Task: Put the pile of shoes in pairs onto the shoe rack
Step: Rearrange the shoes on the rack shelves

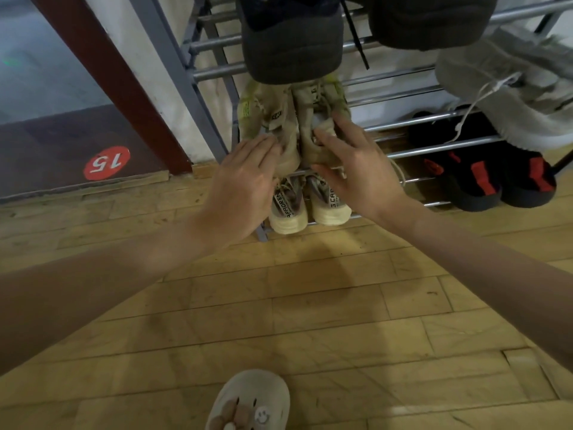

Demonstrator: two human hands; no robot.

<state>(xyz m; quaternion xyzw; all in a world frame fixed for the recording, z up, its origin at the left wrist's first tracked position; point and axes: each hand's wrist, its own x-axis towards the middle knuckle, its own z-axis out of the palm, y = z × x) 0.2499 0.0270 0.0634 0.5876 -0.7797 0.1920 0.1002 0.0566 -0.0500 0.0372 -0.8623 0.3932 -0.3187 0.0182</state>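
Observation:
A pair of beige sneakers sits side by side on a middle shelf of the metal shoe rack (412,119), heels toward me. My left hand (245,187) lies flat with its fingertips against the heel of the left beige sneaker (266,116), holding nothing. My right hand (356,162) wraps the heel of the right beige sneaker (319,103), thumb beneath and fingers over the top. On the shelf below stands a cream pair with black lettering (290,212), partly hidden by my hands.
Dark grey shoes (291,41) fill the shelf above. A light grey shoe (508,94) with a dangling lace sits at the right, a black-and-red pair (483,178) lower right. A slippered foot (248,401) stands on the wooden floor. A red "15" sticker (107,162) lies left.

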